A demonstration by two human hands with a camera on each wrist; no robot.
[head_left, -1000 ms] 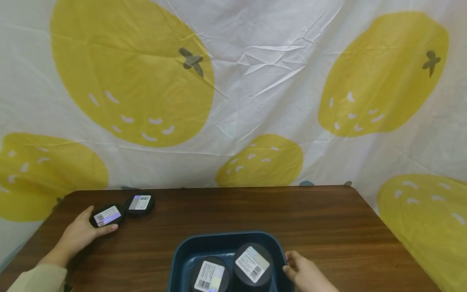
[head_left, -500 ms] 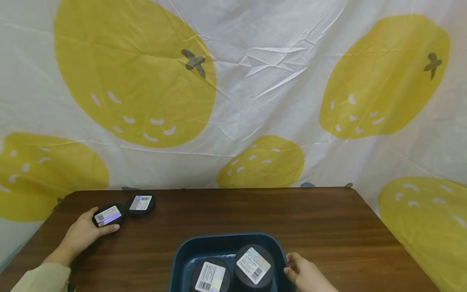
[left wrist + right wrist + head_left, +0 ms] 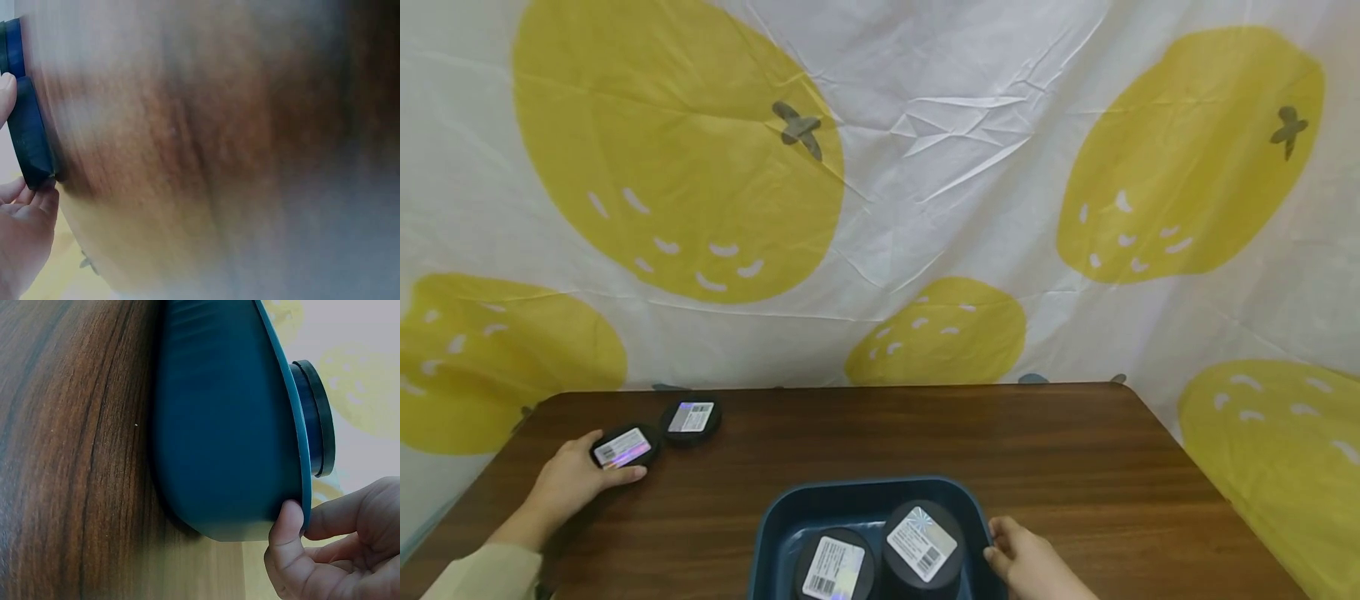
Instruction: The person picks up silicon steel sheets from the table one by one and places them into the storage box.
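At the table's far left, my left hand [image 3: 571,479] holds a flat round black container [image 3: 622,447] with a white barcode label, fingers at its far side and thumb along its near side. In the left wrist view this container [image 3: 30,134] stands on edge in the tilted picture. A matching black container [image 3: 692,419] sits right beside it. My right hand [image 3: 1033,560] pinches the right rim of a dark blue tray [image 3: 865,483]. Inside that tray are a black container [image 3: 835,567] and, to its right, a taller-looking black one [image 3: 922,546], both labelled on top.
The brown wooden table [image 3: 1037,450] reaches back to a white curtain [image 3: 955,208] printed with yellow fruit. The tray's near part is cut off by the bottom of the head view. In the right wrist view, the tray's side wall [image 3: 225,419] rises from the tabletop.
The head view has shifted slightly. My left hand keeps its hold on the black container at the far left, and my right hand stays at the tray's rim.
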